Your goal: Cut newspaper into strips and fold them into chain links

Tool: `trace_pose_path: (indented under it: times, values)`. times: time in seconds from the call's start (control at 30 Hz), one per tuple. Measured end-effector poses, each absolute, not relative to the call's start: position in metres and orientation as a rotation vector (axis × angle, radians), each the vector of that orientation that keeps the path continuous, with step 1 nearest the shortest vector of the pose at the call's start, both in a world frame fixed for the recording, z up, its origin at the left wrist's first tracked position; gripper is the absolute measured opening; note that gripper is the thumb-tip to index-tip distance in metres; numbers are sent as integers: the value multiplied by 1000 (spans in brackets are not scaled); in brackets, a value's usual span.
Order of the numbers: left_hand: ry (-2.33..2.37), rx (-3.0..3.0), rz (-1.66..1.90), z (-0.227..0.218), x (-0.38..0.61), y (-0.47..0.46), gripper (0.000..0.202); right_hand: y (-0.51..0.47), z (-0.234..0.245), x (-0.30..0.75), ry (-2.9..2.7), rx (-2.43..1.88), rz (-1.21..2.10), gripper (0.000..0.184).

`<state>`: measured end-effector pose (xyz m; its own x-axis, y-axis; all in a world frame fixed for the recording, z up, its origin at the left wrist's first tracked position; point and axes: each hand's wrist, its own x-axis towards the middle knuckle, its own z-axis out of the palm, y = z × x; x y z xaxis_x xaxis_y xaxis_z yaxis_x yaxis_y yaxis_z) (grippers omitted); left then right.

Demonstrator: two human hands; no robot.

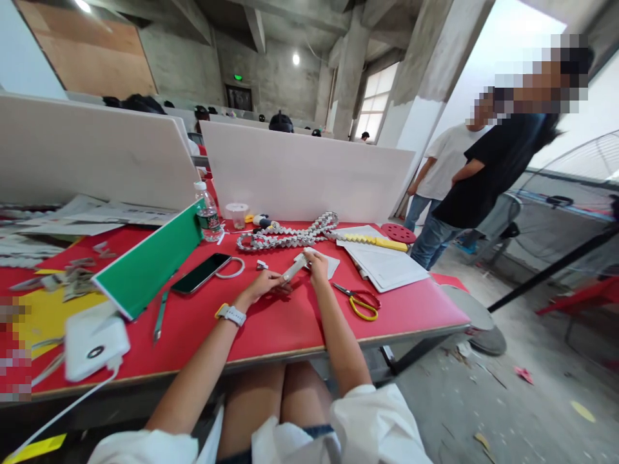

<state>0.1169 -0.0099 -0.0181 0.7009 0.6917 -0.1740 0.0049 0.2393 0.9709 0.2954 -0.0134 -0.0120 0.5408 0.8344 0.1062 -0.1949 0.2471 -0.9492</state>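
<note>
Both of my hands are over the red tabletop (285, 328), at the two ends of a short pale strip (293, 269) that looks like folded paper. My left hand (262, 287) pinches its near end, and my right hand (316, 265) grips the far end. A flat white piece (331, 265), perhaps paper, lies just right of my right hand. Behind the hands rests a long grey-and-white zigzag chain (290, 238), looped on itself. Close to my left hand is a small white bit (262, 265). Scissors (363, 305) with red and yellow handles lie to the right.
Left are a phone (202, 273), a pen (161, 316), a green board (152, 261), a power bank (97, 343) and a water bottle (207, 212). Paper sheets (391, 267) lie right. White partitions (309, 171) stand behind. Two people (488, 167) stand beyond the table's right end.
</note>
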Motion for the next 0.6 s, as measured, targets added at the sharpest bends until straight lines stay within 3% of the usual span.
trace_pose_path:
  times: [0.13,0.23,0.4,0.6]
  values:
    - [710,1298,523,-18,119,-11,47,-16,-10,324,-367,-1120,681,30]
    - [763,1321,744,-21,120,-6,50,-15,-13,331,-269,-1059,642,31]
    - [1004,1569,1228,-27,117,5,45,-8,-22,305,-541,-1007,889,34]
    - [1349,2216,1468,-27,106,7,35,-8,-27,279,-797,-957,1126,34]
